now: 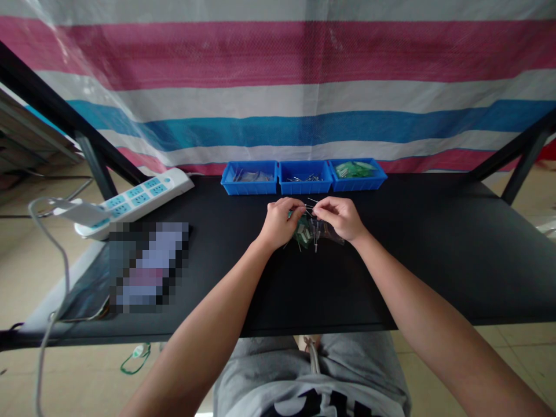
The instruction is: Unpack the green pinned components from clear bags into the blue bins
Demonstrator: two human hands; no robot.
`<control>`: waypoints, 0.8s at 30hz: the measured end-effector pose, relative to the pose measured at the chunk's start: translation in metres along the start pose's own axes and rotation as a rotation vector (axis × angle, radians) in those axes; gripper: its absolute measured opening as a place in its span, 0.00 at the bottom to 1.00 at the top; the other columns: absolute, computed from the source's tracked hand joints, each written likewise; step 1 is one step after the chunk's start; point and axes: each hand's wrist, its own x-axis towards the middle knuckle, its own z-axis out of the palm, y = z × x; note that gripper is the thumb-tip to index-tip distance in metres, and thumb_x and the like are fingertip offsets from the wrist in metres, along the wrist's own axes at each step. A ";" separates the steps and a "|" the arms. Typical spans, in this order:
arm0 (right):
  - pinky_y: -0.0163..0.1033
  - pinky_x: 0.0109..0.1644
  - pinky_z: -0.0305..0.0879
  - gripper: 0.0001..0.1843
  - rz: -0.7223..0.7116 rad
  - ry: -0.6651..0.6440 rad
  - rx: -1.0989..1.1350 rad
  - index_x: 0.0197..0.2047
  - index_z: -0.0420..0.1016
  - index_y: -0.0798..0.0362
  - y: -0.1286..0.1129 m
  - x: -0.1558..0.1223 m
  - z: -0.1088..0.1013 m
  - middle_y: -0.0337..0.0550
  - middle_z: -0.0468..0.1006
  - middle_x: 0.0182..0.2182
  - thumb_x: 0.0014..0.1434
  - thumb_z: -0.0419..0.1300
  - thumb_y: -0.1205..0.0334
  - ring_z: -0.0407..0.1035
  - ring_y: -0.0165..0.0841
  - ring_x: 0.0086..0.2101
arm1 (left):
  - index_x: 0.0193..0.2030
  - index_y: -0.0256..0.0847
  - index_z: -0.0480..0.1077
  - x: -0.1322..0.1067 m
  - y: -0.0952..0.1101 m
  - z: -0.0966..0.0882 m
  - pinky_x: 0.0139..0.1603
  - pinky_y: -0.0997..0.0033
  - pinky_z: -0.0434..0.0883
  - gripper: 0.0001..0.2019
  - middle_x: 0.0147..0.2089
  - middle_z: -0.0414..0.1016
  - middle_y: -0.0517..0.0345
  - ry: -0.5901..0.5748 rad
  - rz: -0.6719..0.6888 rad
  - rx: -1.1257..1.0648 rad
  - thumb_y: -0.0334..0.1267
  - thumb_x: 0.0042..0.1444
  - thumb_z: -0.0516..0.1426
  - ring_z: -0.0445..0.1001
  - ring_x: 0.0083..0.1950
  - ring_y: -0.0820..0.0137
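Rods of thin silver metal (309, 207) are pinched in the nearly closed left hand (283, 222) and right hand (339, 216), probably for fine control; a green plastic packet (303, 233) lies at six o'clock, blue plastic bins (305, 187) at twelve, seemingly for reach.

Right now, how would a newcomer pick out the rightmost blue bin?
On the black table, find the row of three blue bins by the striped sheet. Take the bin on the right end, beyond the right hand. Only this bin shows green packets; the middle one holds loose metal pieces.
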 end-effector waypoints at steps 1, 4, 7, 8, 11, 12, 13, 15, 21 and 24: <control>0.37 0.31 0.64 0.12 -0.007 0.022 -0.006 0.27 0.76 0.54 0.000 0.000 0.000 0.41 0.77 0.24 0.53 0.62 0.54 0.69 0.31 0.26 | 0.40 0.39 0.74 0.000 0.000 0.000 0.46 0.68 0.70 0.08 0.38 0.79 0.54 0.009 -0.005 -0.012 0.38 0.60 0.55 0.76 0.41 0.68; 0.38 0.30 0.63 0.10 -0.048 0.140 -0.099 0.30 0.76 0.54 0.003 0.000 -0.001 0.43 0.77 0.26 0.54 0.61 0.55 0.69 0.33 0.26 | 0.45 0.38 0.73 -0.001 -0.001 0.001 0.47 0.67 0.71 0.10 0.41 0.79 0.53 0.076 -0.053 -0.050 0.38 0.59 0.56 0.76 0.42 0.67; 0.41 0.35 0.67 0.10 -0.154 0.257 -0.371 0.36 0.77 0.53 0.011 0.002 -0.003 0.47 0.79 0.34 0.54 0.59 0.59 0.71 0.37 0.33 | 0.47 0.38 0.72 -0.001 -0.003 0.002 0.44 0.68 0.72 0.11 0.42 0.78 0.52 0.145 -0.111 -0.084 0.38 0.59 0.55 0.76 0.42 0.67; 0.43 0.39 0.68 0.11 -0.194 0.279 -0.466 0.39 0.77 0.53 0.014 0.004 -0.005 0.49 0.79 0.37 0.53 0.58 0.60 0.71 0.40 0.37 | 0.47 0.38 0.72 -0.001 -0.004 0.002 0.43 0.68 0.72 0.11 0.42 0.78 0.52 0.157 -0.121 -0.090 0.37 0.59 0.54 0.76 0.42 0.67; 0.51 0.52 0.66 0.19 -0.277 0.305 -0.647 0.49 0.74 0.54 0.025 0.010 -0.009 0.53 0.77 0.46 0.54 0.57 0.61 0.69 0.45 0.47 | 0.46 0.38 0.72 -0.001 -0.005 0.003 0.46 0.66 0.72 0.11 0.41 0.78 0.52 0.154 -0.119 -0.072 0.36 0.59 0.55 0.76 0.43 0.67; 0.53 0.55 0.64 0.21 -0.285 0.311 -0.683 0.52 0.73 0.54 0.029 0.012 -0.011 0.54 0.76 0.48 0.55 0.56 0.61 0.67 0.46 0.49 | 0.46 0.38 0.72 -0.001 -0.004 0.003 0.47 0.66 0.72 0.10 0.41 0.78 0.52 0.143 -0.111 -0.059 0.35 0.59 0.55 0.76 0.43 0.66; 0.54 0.56 0.62 0.22 -0.288 0.318 -0.713 0.54 0.72 0.55 0.032 0.014 -0.012 0.55 0.75 0.50 0.55 0.56 0.60 0.66 0.47 0.50 | 0.46 0.39 0.72 -0.001 -0.004 0.003 0.47 0.65 0.72 0.10 0.41 0.78 0.52 0.131 -0.102 -0.047 0.35 0.59 0.54 0.76 0.43 0.66; 0.56 0.58 0.60 0.25 -0.286 0.319 -0.761 0.56 0.70 0.55 0.037 0.018 -0.016 0.55 0.73 0.52 0.55 0.56 0.60 0.64 0.48 0.52 | 0.45 0.39 0.72 -0.002 -0.003 0.002 0.48 0.65 0.71 0.09 0.42 0.79 0.52 0.108 -0.077 -0.036 0.34 0.59 0.53 0.76 0.44 0.66; 0.59 0.59 0.57 0.29 -0.261 0.243 -0.835 0.60 0.67 0.57 0.045 0.020 -0.020 0.57 0.69 0.56 0.55 0.56 0.59 0.60 0.52 0.54 | 0.44 0.39 0.72 -0.003 -0.002 0.003 0.48 0.66 0.71 0.10 0.42 0.79 0.52 0.080 -0.029 -0.028 0.34 0.61 0.52 0.77 0.43 0.67; 0.59 0.59 0.57 0.30 -0.254 0.222 -0.841 0.61 0.66 0.57 0.046 0.019 -0.019 0.57 0.67 0.57 0.55 0.57 0.59 0.59 0.52 0.56 | 0.44 0.39 0.72 -0.002 -0.003 0.003 0.48 0.65 0.71 0.09 0.42 0.79 0.52 0.073 -0.020 -0.006 0.34 0.60 0.52 0.77 0.43 0.66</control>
